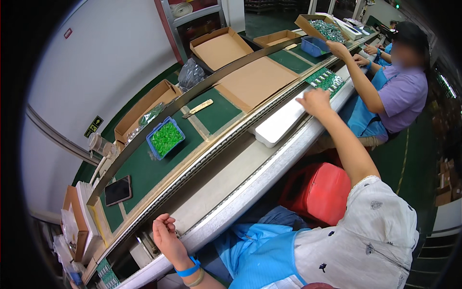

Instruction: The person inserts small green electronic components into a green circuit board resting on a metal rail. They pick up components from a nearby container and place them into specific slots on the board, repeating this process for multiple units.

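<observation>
My right hand [316,102] is closed at a long white tray [279,126] on the conveyor [211,180], its fingers bent over the tray and partly hidden. Just beyond that hand, a green circuit board [326,81] with rows of pale parts lies at the tray's far end. My left hand [168,239] hovers at the conveyor's near left end, fingers loosely bent and apart, holding nothing I can see. Another green circuit board [107,274] shows below and left of it, cut off by the dark rim.
Along the green bench stand a blue bin [165,138] of small green pieces, a phone [118,190], a box cutter [198,109] and a flat cardboard sheet [260,82]. Cardboard boxes [221,48] line the back. A co-worker [399,86] sits at right; a red stool [322,192] is beside me.
</observation>
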`<state>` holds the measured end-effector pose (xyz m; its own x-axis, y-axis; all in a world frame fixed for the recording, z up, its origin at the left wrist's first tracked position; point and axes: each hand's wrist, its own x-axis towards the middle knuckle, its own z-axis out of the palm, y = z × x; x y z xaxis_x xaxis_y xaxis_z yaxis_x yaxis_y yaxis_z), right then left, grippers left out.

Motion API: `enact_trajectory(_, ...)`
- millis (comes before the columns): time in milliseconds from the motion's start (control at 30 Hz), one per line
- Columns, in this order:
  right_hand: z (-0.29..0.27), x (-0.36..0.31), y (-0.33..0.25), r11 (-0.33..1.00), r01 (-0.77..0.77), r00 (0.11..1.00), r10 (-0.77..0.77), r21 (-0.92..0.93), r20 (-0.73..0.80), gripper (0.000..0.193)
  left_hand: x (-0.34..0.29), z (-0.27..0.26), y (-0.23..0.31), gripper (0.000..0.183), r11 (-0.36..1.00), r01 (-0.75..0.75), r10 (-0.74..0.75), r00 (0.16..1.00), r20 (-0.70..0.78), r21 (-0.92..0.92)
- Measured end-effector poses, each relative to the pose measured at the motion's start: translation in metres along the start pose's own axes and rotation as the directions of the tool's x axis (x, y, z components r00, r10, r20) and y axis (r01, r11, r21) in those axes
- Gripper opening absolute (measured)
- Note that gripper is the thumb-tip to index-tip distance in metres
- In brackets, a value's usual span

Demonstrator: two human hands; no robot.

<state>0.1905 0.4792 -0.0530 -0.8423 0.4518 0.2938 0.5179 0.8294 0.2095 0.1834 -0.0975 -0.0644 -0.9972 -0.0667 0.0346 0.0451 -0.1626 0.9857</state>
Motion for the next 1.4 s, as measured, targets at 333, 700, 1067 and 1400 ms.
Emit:
enact_trajectory(333, -0.099, -0.111, -0.218, 0.255, 0.529, 0.635, -0.752, 0.809, -0.177, 0.026, -0.004, -0.009, 0.003, 0.024, 0.975, -0.095, 0.091, 0.995, 0.029, 0.201)
enact_trajectory(700, -0.116, -0.144, -0.249, 0.299, 0.345, 0.633, -0.774, 0.89, 0.014, 0.018, -0.002, -0.16, 0.062, 0.02, 0.673, -0.015, 0.344, 0.892, -0.295, 0.74)
enact_trajectory(1067, -0.105, -0.132, -0.256, 0.343, 0.338, 0.633, -0.772, 0.877, 0.058, 0.024, 0.043, -0.329, 0.076, 0.044, -0.272, 0.662, 0.251, 0.749, -0.613, 0.698)
enact_trajectory(1400, -0.108, -0.136, -0.254, 0.332, 0.328, 0.618, -0.784, 0.884, 0.065, 0.025, 0.029, -0.293, 0.065, 0.041, -0.314, 0.513, 0.318, 0.85, -0.42, 0.799)
